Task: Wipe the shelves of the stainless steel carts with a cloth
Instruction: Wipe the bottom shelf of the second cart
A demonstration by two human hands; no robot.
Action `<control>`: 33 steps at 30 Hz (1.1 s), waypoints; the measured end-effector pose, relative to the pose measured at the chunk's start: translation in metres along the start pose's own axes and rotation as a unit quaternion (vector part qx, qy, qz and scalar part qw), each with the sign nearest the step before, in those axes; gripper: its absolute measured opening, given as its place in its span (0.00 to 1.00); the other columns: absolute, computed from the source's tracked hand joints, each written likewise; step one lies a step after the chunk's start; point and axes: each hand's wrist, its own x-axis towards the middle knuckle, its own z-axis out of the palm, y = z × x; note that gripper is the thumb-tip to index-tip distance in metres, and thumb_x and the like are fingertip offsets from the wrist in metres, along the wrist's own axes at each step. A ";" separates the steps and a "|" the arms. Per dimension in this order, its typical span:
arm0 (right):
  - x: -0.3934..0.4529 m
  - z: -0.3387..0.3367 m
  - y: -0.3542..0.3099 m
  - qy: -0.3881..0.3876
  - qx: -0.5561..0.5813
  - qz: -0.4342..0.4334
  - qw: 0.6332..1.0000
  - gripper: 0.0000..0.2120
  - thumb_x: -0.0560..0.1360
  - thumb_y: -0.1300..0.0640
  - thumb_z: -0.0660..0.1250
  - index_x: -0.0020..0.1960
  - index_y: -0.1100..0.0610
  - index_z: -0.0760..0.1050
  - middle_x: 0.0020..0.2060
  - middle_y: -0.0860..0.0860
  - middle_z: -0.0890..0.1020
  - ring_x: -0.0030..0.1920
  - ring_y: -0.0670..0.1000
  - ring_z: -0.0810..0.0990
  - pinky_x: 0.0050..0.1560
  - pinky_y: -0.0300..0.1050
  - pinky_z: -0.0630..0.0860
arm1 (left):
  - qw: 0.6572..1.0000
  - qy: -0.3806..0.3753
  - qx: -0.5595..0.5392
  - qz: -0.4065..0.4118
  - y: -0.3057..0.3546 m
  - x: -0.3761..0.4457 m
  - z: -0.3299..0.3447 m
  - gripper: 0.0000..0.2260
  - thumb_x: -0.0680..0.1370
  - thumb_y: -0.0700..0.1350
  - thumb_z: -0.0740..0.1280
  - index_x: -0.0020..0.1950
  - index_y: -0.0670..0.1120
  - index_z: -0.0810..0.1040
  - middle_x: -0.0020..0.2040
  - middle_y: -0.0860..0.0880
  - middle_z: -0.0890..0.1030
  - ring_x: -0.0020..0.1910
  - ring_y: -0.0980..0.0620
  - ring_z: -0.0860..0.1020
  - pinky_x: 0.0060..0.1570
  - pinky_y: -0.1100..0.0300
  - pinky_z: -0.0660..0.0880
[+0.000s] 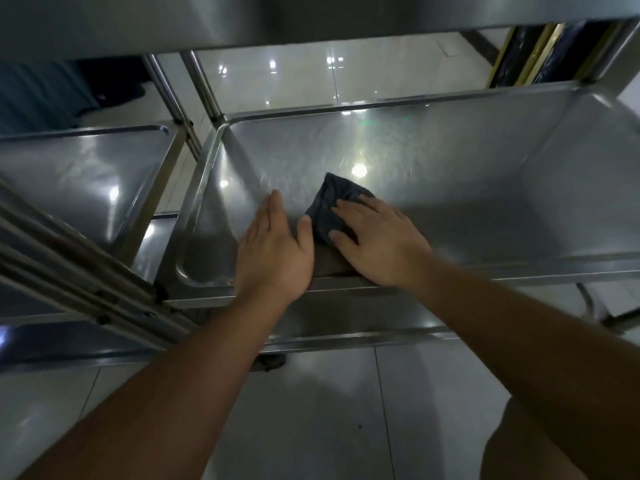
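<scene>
A dark grey cloth (334,202) lies bunched on the middle shelf (467,188) of a stainless steel cart, near its front edge. My right hand (381,237) lies flat on the cloth, fingers spread, pressing it onto the shelf. My left hand (275,247) rests open on the shelf just left of the cloth, fingers straight, its thumb beside the cloth's edge. The shelf surface shows faint wipe streaks and light glare.
The cart's upper shelf (242,19) overhangs the top of the view. A second steel cart's shelf (79,168) stands to the left, with upright posts (204,88) between them. A lower shelf rim (346,337) and a glossy tiled floor (311,417) lie below.
</scene>
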 end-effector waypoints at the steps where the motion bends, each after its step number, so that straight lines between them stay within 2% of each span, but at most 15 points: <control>1: -0.016 -0.003 0.001 -0.005 -0.001 0.001 1.000 0.32 0.80 0.32 0.49 0.81 0.44 0.62 0.79 0.43 0.66 0.81 0.51 0.57 0.79 0.55 0.56 | 1.000 0.000 -0.003 0.001 0.000 -0.001 0.000 0.32 0.86 0.63 0.47 0.87 0.48 0.50 0.87 0.47 0.55 0.85 0.48 0.56 0.82 0.47 0.56; 7: -0.069 -0.014 0.000 0.006 -0.052 -0.004 0.999 0.34 0.79 0.30 0.49 0.78 0.45 0.67 0.76 0.42 0.72 0.77 0.52 0.65 0.73 0.54 0.66 | 0.999 -0.013 0.030 0.009 0.001 -0.001 -0.001 0.32 0.86 0.63 0.45 0.85 0.48 0.60 0.83 0.44 0.65 0.82 0.45 0.63 0.80 0.45 0.60; 9: -0.076 -0.014 -0.002 0.017 -0.063 -0.012 0.998 0.30 0.80 0.32 0.52 0.75 0.45 0.71 0.73 0.42 0.75 0.74 0.52 0.69 0.69 0.55 0.69 | 0.998 -0.022 0.062 0.023 0.000 0.000 -0.002 0.30 0.85 0.63 0.44 0.78 0.48 0.69 0.78 0.43 0.71 0.78 0.44 0.67 0.77 0.44 0.63; 11: -0.083 -0.014 -0.004 0.035 -0.073 -0.025 0.996 0.27 0.80 0.34 0.56 0.72 0.47 0.75 0.69 0.44 0.79 0.70 0.53 0.73 0.64 0.55 0.72 | 0.996 -0.031 0.080 0.031 0.000 0.001 -0.001 0.27 0.85 0.61 0.45 0.73 0.49 0.73 0.76 0.44 0.73 0.76 0.44 0.68 0.76 0.44 0.64; 14: -0.092 -0.017 -0.006 0.035 -0.090 -0.030 0.995 0.24 0.80 0.36 0.58 0.68 0.48 0.77 0.64 0.45 0.82 0.64 0.54 0.76 0.60 0.54 0.75 | 0.994 -0.068 0.086 0.027 0.000 0.007 -0.002 0.26 0.86 0.61 0.47 0.74 0.48 0.72 0.78 0.44 0.70 0.79 0.43 0.65 0.78 0.43 0.62; 18: -0.103 -0.026 -0.014 0.014 -0.108 -0.036 0.993 0.21 0.82 0.38 0.57 0.64 0.48 0.78 0.60 0.47 0.82 0.59 0.56 0.76 0.58 0.54 0.75 | 0.985 -0.131 0.098 0.048 -0.005 0.015 -0.018 0.28 0.86 0.61 0.50 0.79 0.46 0.69 0.81 0.43 0.67 0.80 0.42 0.63 0.79 0.44 0.62; 21: -0.115 -0.032 -0.027 0.016 -0.102 -0.037 0.994 0.22 0.81 0.36 0.54 0.62 0.48 0.77 0.57 0.46 0.82 0.56 0.55 0.76 0.54 0.53 0.75 | 0.986 -0.111 0.100 0.079 -0.022 -0.009 -0.029 0.28 0.87 0.61 0.50 0.83 0.48 0.65 0.85 0.44 0.62 0.84 0.42 0.57 0.82 0.44 0.57; 23: -0.130 -0.030 -0.039 0.021 -0.092 -0.067 0.993 0.24 0.80 0.34 0.52 0.61 0.47 0.78 0.54 0.45 0.83 0.54 0.53 0.77 0.53 0.52 0.76 | 0.987 -0.077 0.098 0.106 -0.037 -0.038 -0.032 0.28 0.87 0.61 0.51 0.85 0.49 0.62 0.86 0.46 0.58 0.85 0.44 0.53 0.82 0.45 0.52; 25: -0.145 -0.018 -0.050 -0.010 -0.072 -0.092 0.993 0.26 0.78 0.32 0.49 0.61 0.44 0.77 0.52 0.43 0.82 0.54 0.52 0.77 0.49 0.51 0.77 | 0.986 -0.049 0.094 0.127 -0.053 -0.071 -0.035 0.28 0.87 0.60 0.52 0.85 0.50 0.62 0.86 0.47 0.58 0.86 0.46 0.52 0.82 0.46 0.51; 28: -0.152 0.016 -0.055 -0.145 -0.006 -0.061 0.988 0.26 0.76 0.28 0.46 0.58 0.42 0.74 0.47 0.41 0.79 0.48 0.48 0.77 0.43 0.48 0.73 | 0.983 -0.011 0.080 0.166 -0.076 -0.113 -0.039 0.26 0.84 0.58 0.57 0.81 0.49 0.69 0.84 0.48 0.63 0.84 0.46 0.58 0.79 0.44 0.58; 30: -0.146 0.044 -0.050 -0.202 0.040 -0.021 0.978 0.21 0.79 0.29 0.51 0.53 0.42 0.73 0.41 0.42 0.78 0.40 0.45 0.77 0.37 0.45 0.71 | 0.976 0.006 0.083 0.202 -0.091 -0.132 -0.040 0.25 0.82 0.56 0.60 0.77 0.48 0.74 0.80 0.49 0.69 0.80 0.46 0.65 0.75 0.44 0.64; 33: -0.131 0.082 -0.037 -0.216 0.090 0.039 0.972 0.17 0.81 0.32 0.57 0.47 0.44 0.73 0.36 0.44 0.78 0.34 0.43 0.77 0.31 0.42 0.69 | 0.963 -0.004 0.106 0.247 -0.117 -0.144 -0.033 0.21 0.81 0.54 0.63 0.73 0.49 0.78 0.74 0.50 0.74 0.73 0.48 0.72 0.70 0.46 0.69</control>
